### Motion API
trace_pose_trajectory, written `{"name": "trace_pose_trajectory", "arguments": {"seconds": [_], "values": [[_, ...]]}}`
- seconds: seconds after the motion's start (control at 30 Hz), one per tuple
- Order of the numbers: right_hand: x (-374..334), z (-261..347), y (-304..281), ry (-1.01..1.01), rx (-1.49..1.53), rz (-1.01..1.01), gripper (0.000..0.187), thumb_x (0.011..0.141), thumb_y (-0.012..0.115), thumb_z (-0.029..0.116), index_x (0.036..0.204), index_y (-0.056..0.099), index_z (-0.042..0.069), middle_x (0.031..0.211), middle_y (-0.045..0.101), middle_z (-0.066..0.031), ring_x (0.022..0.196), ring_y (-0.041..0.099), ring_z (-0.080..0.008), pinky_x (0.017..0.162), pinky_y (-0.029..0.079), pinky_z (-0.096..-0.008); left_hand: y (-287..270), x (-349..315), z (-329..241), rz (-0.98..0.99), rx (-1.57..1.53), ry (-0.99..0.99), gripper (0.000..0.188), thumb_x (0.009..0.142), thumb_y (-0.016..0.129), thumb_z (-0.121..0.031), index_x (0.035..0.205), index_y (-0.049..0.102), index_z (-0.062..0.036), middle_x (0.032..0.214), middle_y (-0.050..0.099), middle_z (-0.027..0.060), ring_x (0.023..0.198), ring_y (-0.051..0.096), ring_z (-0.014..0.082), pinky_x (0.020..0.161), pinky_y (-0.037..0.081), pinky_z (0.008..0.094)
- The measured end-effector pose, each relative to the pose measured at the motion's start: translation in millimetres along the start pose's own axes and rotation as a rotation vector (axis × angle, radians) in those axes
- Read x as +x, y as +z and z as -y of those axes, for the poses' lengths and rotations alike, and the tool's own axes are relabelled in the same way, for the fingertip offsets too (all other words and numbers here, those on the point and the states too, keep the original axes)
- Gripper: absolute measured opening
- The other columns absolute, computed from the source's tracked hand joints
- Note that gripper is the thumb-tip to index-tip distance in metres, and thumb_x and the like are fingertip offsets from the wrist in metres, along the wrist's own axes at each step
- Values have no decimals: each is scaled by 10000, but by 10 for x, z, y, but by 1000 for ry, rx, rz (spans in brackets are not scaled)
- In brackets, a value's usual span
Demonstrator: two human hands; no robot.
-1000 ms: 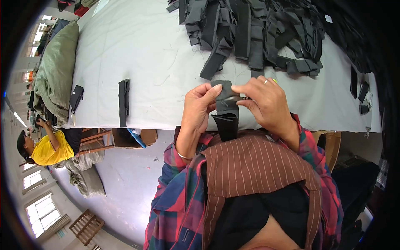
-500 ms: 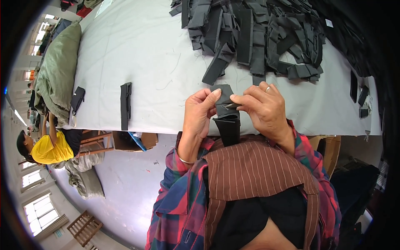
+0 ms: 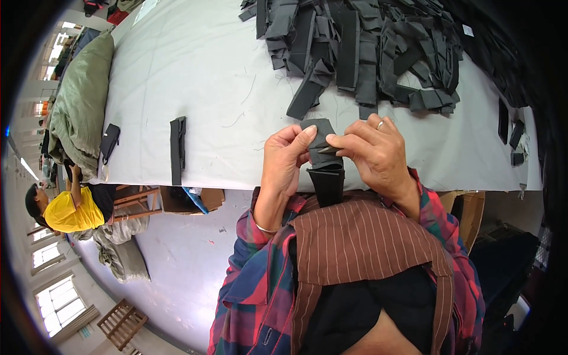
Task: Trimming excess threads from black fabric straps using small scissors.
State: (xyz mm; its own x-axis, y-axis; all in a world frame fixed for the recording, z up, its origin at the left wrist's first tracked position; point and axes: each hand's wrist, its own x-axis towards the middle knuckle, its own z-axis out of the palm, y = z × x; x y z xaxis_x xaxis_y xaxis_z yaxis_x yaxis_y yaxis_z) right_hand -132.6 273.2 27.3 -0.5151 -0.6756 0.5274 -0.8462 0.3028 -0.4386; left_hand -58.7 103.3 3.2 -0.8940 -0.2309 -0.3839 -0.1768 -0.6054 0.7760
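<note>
In the middle of the frame, the left hand (image 3: 283, 155) has its grip pinched tight on the top of a long dark strip (image 3: 325, 160), and the strip's lower end hangs down near the brown striped apron (image 3: 367, 242). The right hand (image 3: 377, 147) has its grip squeezed around a small shiny tool (image 3: 327, 150), right by the strip. On the white table (image 3: 207, 77), a big messy pile of dark strips (image 3: 367, 53) lies at the upper right, and one folded dark piece (image 3: 177, 151) lies left of the middle.
</note>
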Motion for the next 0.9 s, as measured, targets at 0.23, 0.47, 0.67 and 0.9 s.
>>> {"name": "trace_pose_trajectory", "arguments": {"seconds": [0.23, 0.47, 0.67, 0.9], "values": [[-27, 1, -10, 31, -19, -7, 283, 688, 716, 114, 966, 693, 159, 739, 554, 23, 638, 439, -188, 594, 309, -318, -21, -15, -20, 12, 9, 15, 220, 878, 669, -173, 707, 572, -76, 650, 566, -13, 538, 496, 44, 495, 404, 183], [-30, 8, 18, 14, 10, -2, 276, 698, 705, 107, 968, 692, 160, 739, 554, 22, 635, 436, -188, 593, 301, -316, -5, -9, 12, 29, -4, 5, 217, 879, 667, -170, 708, 572, -76, 663, 576, -9, 546, 497, 44, 500, 407, 189], [-32, 6, 39, 18, 15, -14, 263, 705, 695, 97, 960, 693, 159, 738, 557, 21, 631, 438, -189, 584, 303, -316, -9, 5, 39, 52, -12, 5, 212, 887, 656, -166, 714, 570, -78, 671, 580, -9, 559, 498, 45, 509, 413, 191], [-79, -27, 96, 38, -23, -11, 223, 710, 696, 117, 923, 693, 182, 728, 546, 29, 640, 462, -198, 573, 331, -307, -30, 9, 55, 51, -24, -10, 206, 883, 660, -165, 716, 578, -76, 669, 583, -12, 559, 504, 45, 514, 418, 190]]}}
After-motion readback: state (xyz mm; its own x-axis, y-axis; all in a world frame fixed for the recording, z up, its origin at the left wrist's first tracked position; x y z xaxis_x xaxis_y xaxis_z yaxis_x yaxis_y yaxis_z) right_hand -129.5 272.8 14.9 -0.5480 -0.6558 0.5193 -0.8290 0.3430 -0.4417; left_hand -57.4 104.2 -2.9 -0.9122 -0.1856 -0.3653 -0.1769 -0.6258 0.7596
